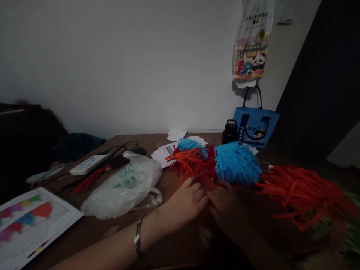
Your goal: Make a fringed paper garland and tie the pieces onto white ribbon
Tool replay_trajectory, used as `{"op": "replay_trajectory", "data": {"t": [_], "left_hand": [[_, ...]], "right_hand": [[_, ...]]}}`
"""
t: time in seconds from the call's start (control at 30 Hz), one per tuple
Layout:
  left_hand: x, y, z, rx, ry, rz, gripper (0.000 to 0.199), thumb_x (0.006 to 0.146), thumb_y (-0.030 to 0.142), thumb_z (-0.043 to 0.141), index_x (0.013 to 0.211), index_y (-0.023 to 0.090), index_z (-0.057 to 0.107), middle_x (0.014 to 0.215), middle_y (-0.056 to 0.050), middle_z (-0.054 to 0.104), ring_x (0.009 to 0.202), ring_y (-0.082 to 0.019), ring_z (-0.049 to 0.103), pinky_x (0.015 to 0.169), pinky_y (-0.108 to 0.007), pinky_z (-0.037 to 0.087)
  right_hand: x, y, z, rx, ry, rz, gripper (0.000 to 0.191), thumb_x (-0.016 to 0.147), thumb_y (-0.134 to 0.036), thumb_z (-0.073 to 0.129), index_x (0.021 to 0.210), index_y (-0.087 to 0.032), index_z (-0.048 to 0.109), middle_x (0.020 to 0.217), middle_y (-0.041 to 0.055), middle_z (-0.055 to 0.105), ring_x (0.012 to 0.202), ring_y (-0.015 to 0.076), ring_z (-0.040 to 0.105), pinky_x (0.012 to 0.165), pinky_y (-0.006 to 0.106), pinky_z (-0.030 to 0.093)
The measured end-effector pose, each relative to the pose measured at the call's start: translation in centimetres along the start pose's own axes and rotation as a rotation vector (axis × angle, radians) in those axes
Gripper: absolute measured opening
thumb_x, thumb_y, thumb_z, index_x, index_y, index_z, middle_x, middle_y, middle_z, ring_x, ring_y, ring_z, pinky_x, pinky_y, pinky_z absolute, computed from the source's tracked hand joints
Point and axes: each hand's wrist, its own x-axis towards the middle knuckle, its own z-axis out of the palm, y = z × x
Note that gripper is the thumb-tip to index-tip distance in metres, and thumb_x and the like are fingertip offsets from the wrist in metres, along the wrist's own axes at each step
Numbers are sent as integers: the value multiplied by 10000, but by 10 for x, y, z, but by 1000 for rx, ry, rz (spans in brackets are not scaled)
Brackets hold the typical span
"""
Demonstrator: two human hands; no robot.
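My left hand [189, 198], with a silver bracelet on its wrist, is closed at the near edge of a red and orange tassel pile [197, 161]. Beside it, fingertips almost meeting, my right hand [225, 200] is curled at red strands of the same pile. What the fingers pinch is dark and blurred. A blue paper tassel bunch [237, 163] lies just beyond my right hand, and a smaller light blue one [191, 144] rests on the pile. To the right spreads a large orange-red bunch [303, 189].
A white plastic bag [126, 187], a power strip [90, 163] with cables and a printed sheet [36, 225] lie left on the brown table [112, 240]. White papers [163, 153], a black bottle [230, 132] and a blue tote [255, 125] are at the back. Green strands [351, 228] show right.
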Motion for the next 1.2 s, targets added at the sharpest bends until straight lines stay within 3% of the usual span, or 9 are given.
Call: {"op": "replay_trajectory", "data": {"t": [0.1, 0.3, 0.4, 0.5, 0.63, 0.77, 0.87, 1.07, 1.2], "left_hand": [[-44, 25, 5, 18, -8, -41, 114, 893, 194, 611, 780, 184, 602, 768, -29, 653, 769, -218, 551, 844, -426, 350], [-105, 49, 10, -120, 37, -216, 155, 886, 276, 619, 738, 230, 627, 774, -2, 669, 756, -207, 559, 842, -428, 354], [-110, 58, 0, -138, 119, -267, 226, 873, 437, 617, 800, 231, 674, 841, -29, 717, 831, -239, 596, 909, -436, 385], [-97, 66, -4, -181, 118, -136, 288, 929, 428, 530, 1007, 204, 694, 1090, -69, 733, 1054, -250, 603, 1018, -377, 393], [-72, 75, 10, -326, -88, -69, 450, 974, 317, 455, 1401, 181, 475, 1406, -87, 563, 1257, -224, 541, 1033, -320, 443], [-64, 74, 17, -379, -389, -277, 698, 901, 533, 511, 1466, 144, 384, 1503, -200, 345, 1358, -416, 391, 1035, -604, 415], [-76, 67, 12, -320, -467, -433, 912, 784, 711, 539, 1450, 106, 394, 1497, -255, 257, 1373, -492, 279, 1014, -728, 333], [-135, 35, 28, 12, -316, -685, 605, 874, 514, 536, 1360, 154, 547, 1437, -230, 426, 1313, -462, 427, 990, -759, 318], [-163, 17, 33, 162, -116, -724, 463, 849, 262, 529, 1272, 102, 628, 1339, -270, 562, 1204, -476, 547, 944, -733, 394]], "right_hand": [[-13, -24, 7, 18, 47, -207, 363, 864, -21, 404, 567, -195, 520, 527, -10, 509, 575, 140, 521, 842, 343, 500], [-64, -44, 9, 45, 125, -340, 361, 941, -40, 373, 771, -164, 667, 826, 42, 737, 884, 161, 675, 963, 321, 513], [-81, -44, 7, 44, 80, -339, 336, 969, -69, 370, 891, -138, 689, 969, 55, 760, 995, 172, 679, 898, 290, 557], [-86, -47, 8, 73, 9, -291, 300, 964, -78, 386, 985, -112, 684, 1023, 94, 753, 1048, 185, 672, 926, 314, 555], [-81, -57, 11, 168, 48, -226, 363, 978, -98, 323, 977, -109, 686, 842, 96, 761, 893, 161, 713, 931, 282, 549], [-76, -60, 7, 158, 67, -222, 402, 944, -58, 293, 941, -112, 692, 880, 108, 765, 901, 176, 718, 886, 289, 565], [-76, -58, 4, 115, 106, -241, 389, 891, -15, 319, 892, -126, 692, 882, 99, 771, 890, 173, 724, 842, 279, 574], [-79, -55, 3, 69, 103, -265, 359, 851, 6, 364, 866, -147, 689, 886, 75, 777, 906, 168, 725, 840, 271, 575], [-78, -59, 5, 9, 96, -234, 377, 830, 30, 358, 878, -141, 690, 878, 78, 777, 874, 174, 733, 824, 271, 572]]}}
